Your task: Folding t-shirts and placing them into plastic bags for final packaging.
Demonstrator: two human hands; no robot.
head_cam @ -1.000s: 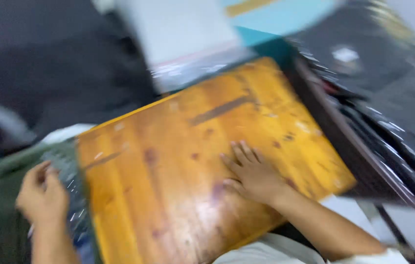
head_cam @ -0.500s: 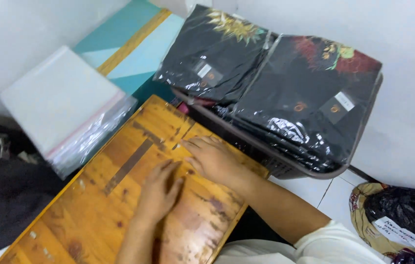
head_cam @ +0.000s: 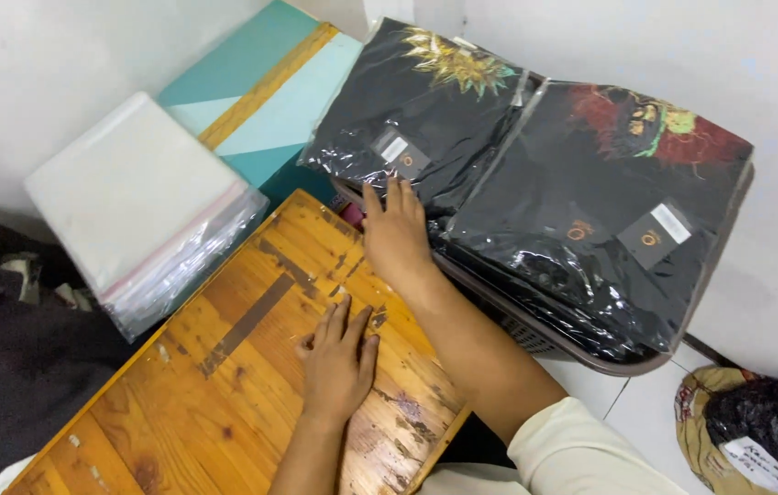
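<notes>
Left hand (head_cam: 341, 359) pressed flat, fingers spread, grip released, on the scarred wooden surface (head_cam: 224, 385). Right hand (head_cam: 395, 234) stretched far, forearm angled across the surface's corner, open fingertips resting on the left stack of bagged black shirts (head_cam: 425, 137), nothing grasped. Stack piled in a brown basket (head_cam: 545, 339) just right of the surface.

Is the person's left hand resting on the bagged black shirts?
No, the left hand lies flat on the wooden board, while the right hand touches the bagged black shirts.
</notes>
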